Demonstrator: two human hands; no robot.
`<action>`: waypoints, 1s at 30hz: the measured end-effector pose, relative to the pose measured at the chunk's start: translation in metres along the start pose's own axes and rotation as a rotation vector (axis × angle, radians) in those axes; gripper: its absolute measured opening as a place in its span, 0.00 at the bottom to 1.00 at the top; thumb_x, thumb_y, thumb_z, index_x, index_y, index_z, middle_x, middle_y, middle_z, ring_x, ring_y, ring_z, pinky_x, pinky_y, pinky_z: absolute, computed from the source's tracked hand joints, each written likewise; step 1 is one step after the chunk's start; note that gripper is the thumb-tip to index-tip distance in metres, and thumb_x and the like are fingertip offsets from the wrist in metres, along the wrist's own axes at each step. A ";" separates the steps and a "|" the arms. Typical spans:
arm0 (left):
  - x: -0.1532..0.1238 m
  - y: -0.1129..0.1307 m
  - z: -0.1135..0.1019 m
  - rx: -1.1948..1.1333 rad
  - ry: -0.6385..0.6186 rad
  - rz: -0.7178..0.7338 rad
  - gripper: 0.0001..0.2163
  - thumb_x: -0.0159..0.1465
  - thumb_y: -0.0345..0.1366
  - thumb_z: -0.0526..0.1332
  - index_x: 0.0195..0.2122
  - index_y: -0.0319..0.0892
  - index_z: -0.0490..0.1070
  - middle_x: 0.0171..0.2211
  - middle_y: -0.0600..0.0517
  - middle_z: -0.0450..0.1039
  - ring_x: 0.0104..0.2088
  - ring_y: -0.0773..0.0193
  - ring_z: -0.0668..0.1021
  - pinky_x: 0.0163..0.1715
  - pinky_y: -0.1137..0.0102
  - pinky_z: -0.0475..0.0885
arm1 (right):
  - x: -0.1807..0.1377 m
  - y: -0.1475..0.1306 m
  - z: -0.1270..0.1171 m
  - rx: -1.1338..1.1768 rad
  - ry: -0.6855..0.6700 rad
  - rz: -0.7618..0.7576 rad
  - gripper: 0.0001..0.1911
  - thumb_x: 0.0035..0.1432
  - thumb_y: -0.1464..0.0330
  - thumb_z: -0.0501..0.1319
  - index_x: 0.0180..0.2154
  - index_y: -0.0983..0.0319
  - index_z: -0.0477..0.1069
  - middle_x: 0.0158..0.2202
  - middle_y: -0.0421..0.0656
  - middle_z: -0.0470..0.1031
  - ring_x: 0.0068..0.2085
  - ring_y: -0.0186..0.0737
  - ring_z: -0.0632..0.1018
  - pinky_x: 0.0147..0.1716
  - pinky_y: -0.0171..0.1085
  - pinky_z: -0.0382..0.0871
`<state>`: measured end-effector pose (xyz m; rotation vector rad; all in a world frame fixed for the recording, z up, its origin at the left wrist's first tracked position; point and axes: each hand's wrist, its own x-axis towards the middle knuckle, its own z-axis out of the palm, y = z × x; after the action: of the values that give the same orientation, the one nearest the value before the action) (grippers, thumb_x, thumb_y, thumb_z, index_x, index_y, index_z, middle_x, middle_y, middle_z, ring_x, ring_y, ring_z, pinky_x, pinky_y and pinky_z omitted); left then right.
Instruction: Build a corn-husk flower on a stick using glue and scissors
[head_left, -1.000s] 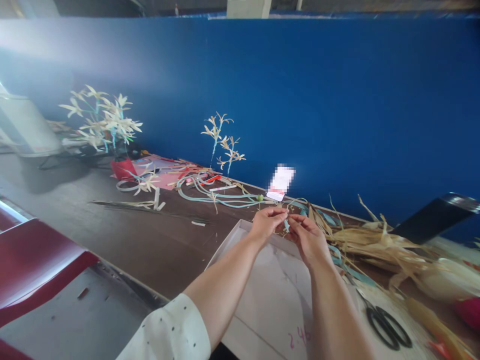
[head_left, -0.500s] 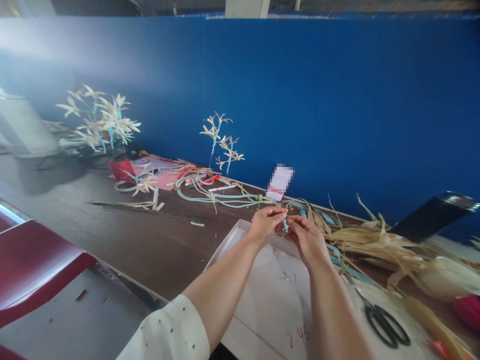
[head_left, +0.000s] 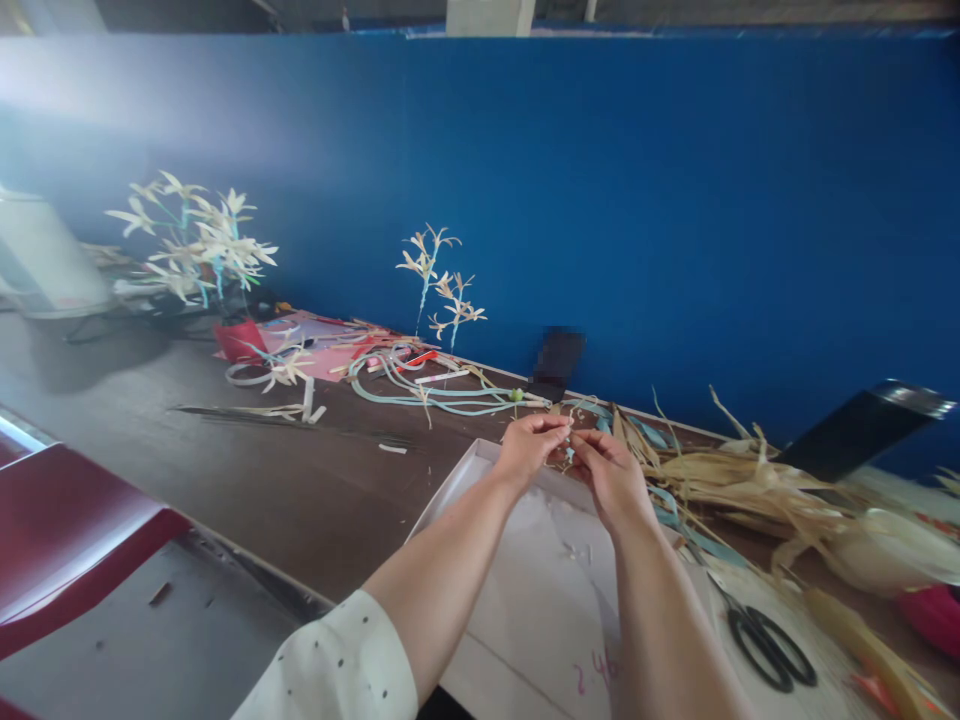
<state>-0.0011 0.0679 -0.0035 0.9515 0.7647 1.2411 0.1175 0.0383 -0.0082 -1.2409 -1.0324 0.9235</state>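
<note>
Small blue-and-cream piece (head_left: pixel 570 455): in the head view, sits at the fingertips of left hand (head_left: pixel 531 445) and right hand (head_left: pixel 611 468), just above the far edge of the white tray (head_left: pixel 525 580); mostly hidden by fingers, too small to make out in detail.
Left hand: clamped on the piece, with thumb and forefinger pinched together at its upper end.
Right hand: clamped on the piece too, with fingertips just beside those of the left.
White tray: lies on the near side, marked with pink handwriting (head_left: pixel 596 673) toward the right.
Scissors (head_left: pixel 772 648): rest right of the tray, with black looped handles turned near.
Dry husks (head_left: pixel 739 485): lie heaped and tangled to the right of the right hand.
Dark phone (head_left: pixel 559 365): leans at the blue partition (head_left: pixel 675 200), beyond both hands.
Pale-blue cord (head_left: pixel 450 405): lies looped on the brown tabletop (head_left: pixel 322 490), left of the phone.
Flower sprigs (head_left: pixel 439 285): stand upright before the partition, farther left.
</note>
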 end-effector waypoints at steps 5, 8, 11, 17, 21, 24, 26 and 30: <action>-0.001 0.002 0.001 -0.010 0.004 -0.009 0.08 0.52 0.30 0.66 0.33 0.36 0.77 0.27 0.49 0.75 0.25 0.71 0.74 0.26 0.75 0.70 | -0.001 -0.002 0.000 0.005 0.008 0.008 0.18 0.41 0.57 0.70 0.31 0.61 0.73 0.23 0.38 0.69 0.24 0.33 0.68 0.24 0.33 0.66; -0.002 0.002 0.001 -0.003 0.000 -0.006 0.08 0.51 0.32 0.67 0.33 0.36 0.77 0.29 0.48 0.75 0.25 0.71 0.74 0.27 0.74 0.70 | 0.000 -0.002 0.000 0.000 0.007 0.010 0.18 0.41 0.57 0.70 0.31 0.61 0.73 0.24 0.39 0.70 0.24 0.33 0.69 0.24 0.33 0.66; -0.001 -0.001 -0.001 0.010 -0.009 -0.003 0.10 0.50 0.34 0.69 0.33 0.36 0.77 0.29 0.49 0.75 0.25 0.70 0.74 0.28 0.73 0.70 | 0.000 0.000 0.000 -0.014 0.007 0.002 0.18 0.40 0.56 0.70 0.31 0.61 0.73 0.25 0.40 0.71 0.25 0.34 0.70 0.23 0.34 0.66; 0.005 -0.005 -0.005 0.087 0.050 0.046 0.09 0.54 0.35 0.65 0.34 0.36 0.75 0.23 0.52 0.71 0.23 0.71 0.71 0.24 0.75 0.67 | 0.002 0.006 -0.003 0.004 0.034 -0.013 0.18 0.42 0.56 0.68 0.34 0.59 0.74 0.24 0.39 0.70 0.24 0.35 0.69 0.23 0.34 0.66; 0.005 -0.011 -0.006 0.245 0.264 0.085 0.08 0.57 0.34 0.61 0.36 0.38 0.74 0.24 0.52 0.70 0.23 0.69 0.71 0.23 0.74 0.66 | 0.019 -0.009 -0.001 -0.051 0.221 -0.016 0.19 0.46 0.56 0.65 0.39 0.59 0.75 0.22 0.39 0.69 0.22 0.35 0.68 0.21 0.34 0.63; 0.004 -0.018 -0.005 0.392 0.345 0.319 0.06 0.57 0.31 0.60 0.36 0.39 0.74 0.34 0.49 0.72 0.31 0.67 0.73 0.34 0.72 0.68 | 0.050 -0.023 0.003 -0.381 0.255 -0.130 0.16 0.51 0.57 0.60 0.38 0.60 0.75 0.22 0.42 0.71 0.22 0.38 0.69 0.22 0.36 0.62; 0.003 -0.020 -0.005 0.442 0.371 0.424 0.06 0.58 0.30 0.59 0.35 0.40 0.73 0.36 0.48 0.71 0.36 0.65 0.73 0.38 0.71 0.68 | 0.075 -0.027 0.007 -0.714 0.179 -0.278 0.12 0.54 0.61 0.58 0.36 0.60 0.75 0.28 0.45 0.75 0.27 0.41 0.73 0.27 0.37 0.63; 0.005 -0.024 -0.006 0.461 0.433 0.451 0.05 0.59 0.29 0.57 0.35 0.40 0.71 0.36 0.47 0.70 0.38 0.63 0.72 0.39 0.70 0.67 | 0.118 -0.019 0.017 -1.185 0.009 -0.428 0.14 0.59 0.65 0.51 0.41 0.55 0.73 0.50 0.45 0.71 0.40 0.45 0.75 0.32 0.39 0.63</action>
<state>0.0042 0.0727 -0.0278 1.2945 1.2603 1.7393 0.1354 0.1535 0.0237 -1.8231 -1.8469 -0.1260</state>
